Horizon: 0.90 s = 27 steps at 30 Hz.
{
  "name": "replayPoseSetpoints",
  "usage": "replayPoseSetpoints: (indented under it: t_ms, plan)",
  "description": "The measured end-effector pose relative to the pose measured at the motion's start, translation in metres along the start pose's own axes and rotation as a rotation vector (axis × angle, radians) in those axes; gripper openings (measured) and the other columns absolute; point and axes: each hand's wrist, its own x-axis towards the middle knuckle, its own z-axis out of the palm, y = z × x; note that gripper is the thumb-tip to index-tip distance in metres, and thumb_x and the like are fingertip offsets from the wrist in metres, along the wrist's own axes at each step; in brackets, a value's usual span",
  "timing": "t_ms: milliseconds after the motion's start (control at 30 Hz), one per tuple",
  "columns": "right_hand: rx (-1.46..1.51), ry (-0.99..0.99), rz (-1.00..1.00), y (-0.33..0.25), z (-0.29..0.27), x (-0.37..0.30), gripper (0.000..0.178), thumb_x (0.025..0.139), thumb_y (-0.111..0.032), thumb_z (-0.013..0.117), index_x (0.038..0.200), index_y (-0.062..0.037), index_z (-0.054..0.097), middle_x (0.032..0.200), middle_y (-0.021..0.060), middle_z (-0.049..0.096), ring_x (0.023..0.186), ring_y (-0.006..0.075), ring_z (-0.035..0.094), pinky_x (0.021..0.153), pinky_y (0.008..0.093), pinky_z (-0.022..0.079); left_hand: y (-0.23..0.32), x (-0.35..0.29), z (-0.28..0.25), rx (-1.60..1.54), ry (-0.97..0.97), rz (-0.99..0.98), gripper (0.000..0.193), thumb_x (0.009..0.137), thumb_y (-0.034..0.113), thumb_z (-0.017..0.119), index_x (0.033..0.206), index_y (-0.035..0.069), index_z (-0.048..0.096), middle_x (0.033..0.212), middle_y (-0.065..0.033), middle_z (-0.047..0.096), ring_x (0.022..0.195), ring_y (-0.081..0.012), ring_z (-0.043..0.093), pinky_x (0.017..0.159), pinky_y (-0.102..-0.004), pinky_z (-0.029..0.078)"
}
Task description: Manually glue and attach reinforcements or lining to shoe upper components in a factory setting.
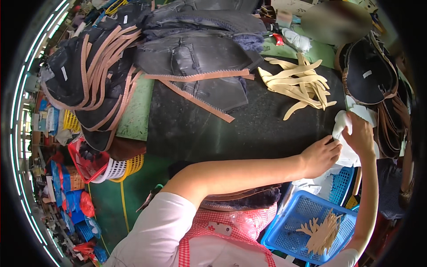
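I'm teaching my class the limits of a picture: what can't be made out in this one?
All in the head view:
White sheets: parts, hidden by the left hand and right hand.
Cream strips: lower ones, partly hidden by those on top.
Blue basket: part of its floor, hidden by tan pieces.
Blurred patch, top right: what it covers.
Apron: strap ends, cut off by the lower edge.

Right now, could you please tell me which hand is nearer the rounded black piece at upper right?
Right. The right hand is just below-left of the black piece; the left hand is lower and farther left.
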Motion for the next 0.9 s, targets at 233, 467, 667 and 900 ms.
replayPoseSetpoints:
  t_ms: [233,467,667,900]
  plan:
    - [0.245,0.775,0.627,0.179,-0.008,-0.067,0.044,0.103,-0.039,0.053,0.104,0.0023,0.069,0.086,0.0155,0.067,0.077,0.0180,0.064,0.064,0.0326,0.052,0.003,0.012,-0.011,-0.047,-0.035,0.044,0.064,0.085,0.036,0.063,0.135,-0.003,0.056,0.147,-0.0156,0.051,0.140,-0.0289,0.042,0.117,-0.0457,0.029]
    - [1.343,0.999,0.703,0.174,-0.065,-0.092,0.033,0.102,-0.030,0.059,0.124,-0.0061,0.065,0.120,0.0059,0.067,0.108,0.0190,0.065,0.091,0.0336,0.054,-0.042,-0.003,-0.053,-0.851,0.040,0.014,0.035,0.084,0.012,0.069,0.119,0.009,0.066,0.135,-0.0159,0.057,0.128,-0.0314,0.053,0.110,-0.0414,0.042]
    - [1.338,0.655,0.908,0.020,-0.015,-0.060,0.046,0.102,-0.038,0.057,0.133,-0.0056,0.062,0.120,0.0054,0.066,0.106,0.0154,0.065,0.091,0.0305,0.054,-0.162,-0.093,-0.214,0.193,0.649,-0.337,0.054,0.066,-0.009,0.057,0.115,0.011,0.068,0.117,-0.0065,0.065,0.119,-0.0300,0.056,0.102,-0.0453,0.041]
    - [1.434,0.118,0.829,-0.156,-0.029,0.018,0.051,0.087,-0.045,0.060,0.112,-0.0014,0.065,0.097,0.0082,0.070,0.078,0.0140,0.066,0.068,0.0264,0.052,-0.250,-0.225,-0.246,-0.461,0.743,-0.572,0.010,0.074,-0.002,0.059,0.078,0.006,0.058,0.078,-0.0039,0.059,0.086,-0.0184,0.061,0.091,-0.0326,0.046]
